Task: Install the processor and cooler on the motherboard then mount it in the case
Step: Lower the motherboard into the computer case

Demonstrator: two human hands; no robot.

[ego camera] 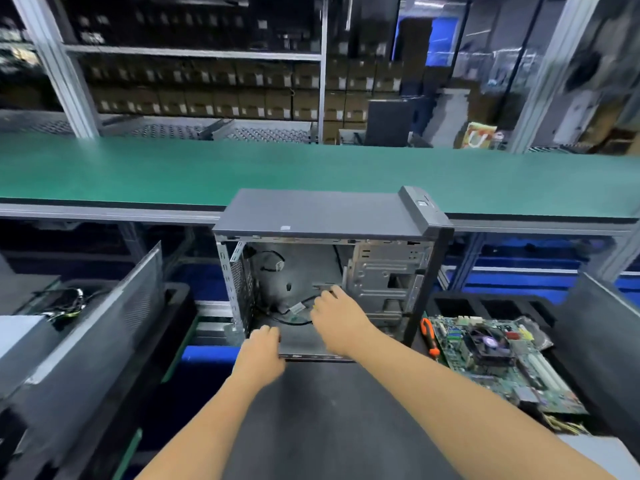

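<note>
The dark grey metal computer case (322,237) stood upright, open side facing me, long axis left to right. My left hand (261,351) gripped its bottom front edge; my right hand (334,320) reached inside, fingers curled among black cables (294,311). The green motherboard with its black cooler (485,355) lay flat to the case's right.

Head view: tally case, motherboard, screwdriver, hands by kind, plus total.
Case: 1
Motherboard: 1
Screwdriver: 1
Hands: 2, left hand, right hand
Total: 5
</note>
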